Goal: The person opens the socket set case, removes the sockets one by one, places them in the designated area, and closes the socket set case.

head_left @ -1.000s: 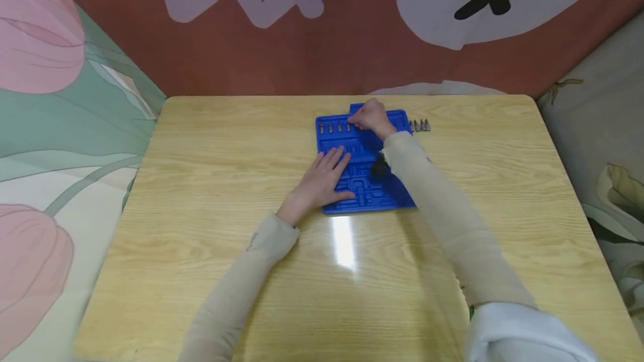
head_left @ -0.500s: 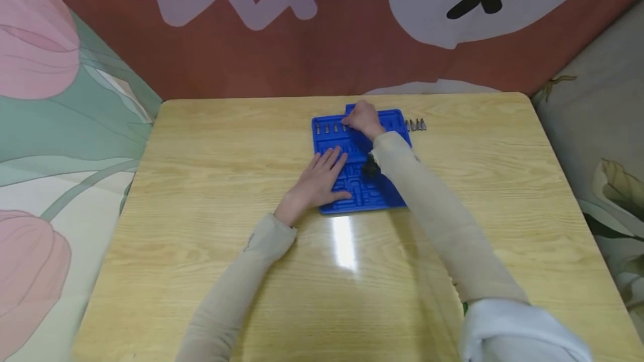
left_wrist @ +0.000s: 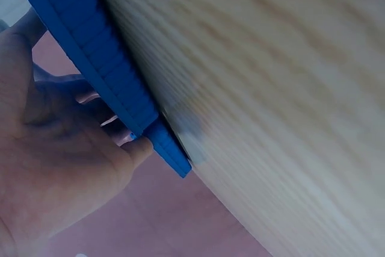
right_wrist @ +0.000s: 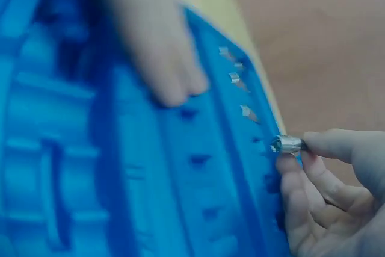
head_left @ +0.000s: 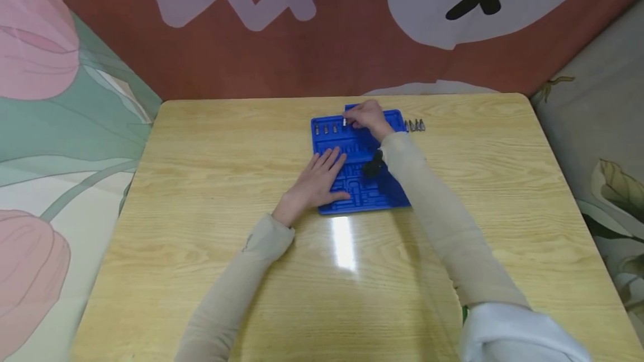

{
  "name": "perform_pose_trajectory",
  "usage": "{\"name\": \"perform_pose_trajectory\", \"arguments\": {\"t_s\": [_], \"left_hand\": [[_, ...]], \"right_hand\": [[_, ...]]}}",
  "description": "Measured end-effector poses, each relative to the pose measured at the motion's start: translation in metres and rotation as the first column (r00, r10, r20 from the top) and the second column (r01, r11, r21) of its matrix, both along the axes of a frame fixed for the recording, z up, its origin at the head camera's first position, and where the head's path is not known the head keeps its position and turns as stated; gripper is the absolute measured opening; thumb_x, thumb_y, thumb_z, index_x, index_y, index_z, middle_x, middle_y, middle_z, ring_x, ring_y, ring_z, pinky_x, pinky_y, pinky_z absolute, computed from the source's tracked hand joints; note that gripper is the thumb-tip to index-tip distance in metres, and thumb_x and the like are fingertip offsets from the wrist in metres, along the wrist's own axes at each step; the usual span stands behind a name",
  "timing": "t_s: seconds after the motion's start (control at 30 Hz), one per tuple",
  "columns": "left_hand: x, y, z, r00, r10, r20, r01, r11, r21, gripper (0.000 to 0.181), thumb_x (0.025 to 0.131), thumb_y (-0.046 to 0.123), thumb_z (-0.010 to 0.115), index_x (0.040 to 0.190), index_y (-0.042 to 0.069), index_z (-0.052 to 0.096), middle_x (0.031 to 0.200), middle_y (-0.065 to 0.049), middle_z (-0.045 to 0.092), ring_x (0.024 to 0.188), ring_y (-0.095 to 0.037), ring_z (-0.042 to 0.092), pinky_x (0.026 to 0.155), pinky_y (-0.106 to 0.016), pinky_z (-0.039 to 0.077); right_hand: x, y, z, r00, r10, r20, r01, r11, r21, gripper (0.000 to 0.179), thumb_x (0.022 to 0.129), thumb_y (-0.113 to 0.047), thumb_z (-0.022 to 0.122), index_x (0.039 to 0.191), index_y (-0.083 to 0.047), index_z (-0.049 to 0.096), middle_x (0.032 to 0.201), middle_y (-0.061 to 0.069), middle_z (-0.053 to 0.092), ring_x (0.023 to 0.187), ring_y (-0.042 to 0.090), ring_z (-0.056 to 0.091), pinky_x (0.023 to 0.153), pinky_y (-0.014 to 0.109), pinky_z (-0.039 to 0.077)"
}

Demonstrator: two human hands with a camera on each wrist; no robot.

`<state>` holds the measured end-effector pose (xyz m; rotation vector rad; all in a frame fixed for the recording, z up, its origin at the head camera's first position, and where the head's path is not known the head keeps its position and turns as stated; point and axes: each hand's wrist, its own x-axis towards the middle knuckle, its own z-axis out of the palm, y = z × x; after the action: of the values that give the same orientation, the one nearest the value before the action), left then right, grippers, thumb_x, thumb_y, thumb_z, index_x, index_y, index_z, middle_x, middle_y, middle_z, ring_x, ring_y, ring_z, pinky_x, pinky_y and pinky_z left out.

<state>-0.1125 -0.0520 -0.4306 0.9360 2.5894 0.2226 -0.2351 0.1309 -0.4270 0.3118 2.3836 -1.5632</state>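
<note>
A blue plastic tool case lies unfolded on the table, with moulded slots. My left hand rests flat on its left side, fingers spread; the left wrist view shows that hand against the blue rim. Thumb and fingers of my right hand pinch a small silver screwdriver bit over the case's far row of slots. Left of it, several bits sit in that row. In the right wrist view my right hand holds the bit by one end, at the case's edge.
Several more bits stand in a line on the wooden table, just right of the case. A patterned cloth wall rises behind the table's far edge. A black device sits at my right wrist.
My right hand has turned and shifted slightly right, so the bit now shows between its fingertips. The left hand stays on the case. The head view has shifted a little.
</note>
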Motion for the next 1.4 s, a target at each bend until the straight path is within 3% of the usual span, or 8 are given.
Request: {"name": "perform_pose_trajectory", "arguments": {"t_s": [0.33,0.53,0.67,0.77,0.93,1.2,1.4], "left_hand": [[-0.002,0.005,-0.003,1.0,-0.017,0.003,0.017,1.0,0.02,0.096,0.089,0.064,0.052,0.156,0.011,0.007,0.161,-0.011,0.0,0.147,-0.027,-0.001,0.117,-0.042,-0.002],[-0.003,0.007,-0.003,1.0,-0.027,0.005,0.027,0.999,0.019,0.096,0.089,0.063,0.053,0.156,0.011,0.008,0.161,-0.01,0.001,0.147,-0.026,0.0,0.117,-0.041,-0.002],[-0.005,0.008,-0.003,1.0,-0.023,0.0,0.023,1.0,0.012,0.097,0.089,0.064,0.053,0.156,0.012,0.007,0.161,-0.01,0.0,0.147,-0.026,-0.001,0.117,-0.04,-0.003],[-0.005,0.007,-0.003,1.0,-0.018,-0.001,0.018,1.0,0.019,0.096,0.089,0.063,0.053,0.156,0.012,0.007,0.161,-0.01,0.0,0.147,-0.026,-0.002,0.117,-0.04,-0.003],[0.0,0.001,-0.006,1.0,-0.017,0.024,0.017,1.0,0.009,0.096,0.09,0.062,0.053,0.156,0.011,0.005,0.161,-0.01,-0.001,0.147,-0.027,-0.003,0.117,-0.041,-0.004],[0.001,-0.002,-0.007,1.0,-0.014,0.008,0.014,0.999,0.043,0.096,0.09,0.06,0.055,0.156,0.009,0.006,0.161,-0.011,0.0,0.147,-0.027,-0.002,0.117,-0.041,-0.005],[-0.001,-0.001,-0.005,1.0,-0.015,0.011,0.015,0.999,0.036,0.097,0.09,0.06,0.054,0.156,0.01,0.004,0.161,-0.011,-0.001,0.147,-0.027,-0.004,0.117,-0.041,-0.005]], "right_hand": [[-0.005,0.024,-0.002,0.995,0.002,0.102,0.019,0.98,-0.198,0.033,0.091,-0.013,0.068,0.112,0.012,0.064,0.072,0.005,0.068,0.061,0.011,0.067,0.064,0.024,0.057],[-0.004,0.045,-0.007,0.98,0.083,0.179,-0.018,0.943,-0.333,0.039,0.095,-0.013,0.062,0.125,0.01,0.056,0.092,0.011,0.069,0.078,0.018,0.071,0.075,0.029,0.057],[0.004,0.061,0.005,0.982,0.105,0.159,-0.049,0.946,-0.321,0.042,0.096,-0.015,0.061,0.128,0.011,0.054,0.095,0.013,0.068,0.083,0.019,0.07,0.083,0.033,0.055],[0.011,0.076,0.016,0.984,0.082,0.157,-0.032,0.955,-0.296,0.042,0.095,-0.014,0.062,0.128,0.011,0.054,0.095,0.014,0.068,0.082,0.019,0.07,0.084,0.036,0.055],[0.026,0.106,0.024,0.984,0.058,0.17,0.0,0.945,-0.326,0.044,0.095,-0.01,0.061,0.129,0.016,0.049,0.091,0.014,0.07,0.079,0.019,0.07,0.082,0.034,0.055],[0.039,0.172,0.012,0.988,-0.066,0.139,0.112,0.929,-0.352,0.041,0.095,-0.007,0.061,0.128,0.016,0.051,0.084,0.007,0.071,0.071,0.014,0.07,0.072,0.026,0.057],[0.04,0.194,-0.001,0.983,-0.14,0.117,0.168,0.946,-0.278,0.027,0.095,-0.005,0.06,0.115,0.013,0.062,0.079,0.008,0.071,0.062,0.013,0.068,0.068,0.028,0.058]]}}
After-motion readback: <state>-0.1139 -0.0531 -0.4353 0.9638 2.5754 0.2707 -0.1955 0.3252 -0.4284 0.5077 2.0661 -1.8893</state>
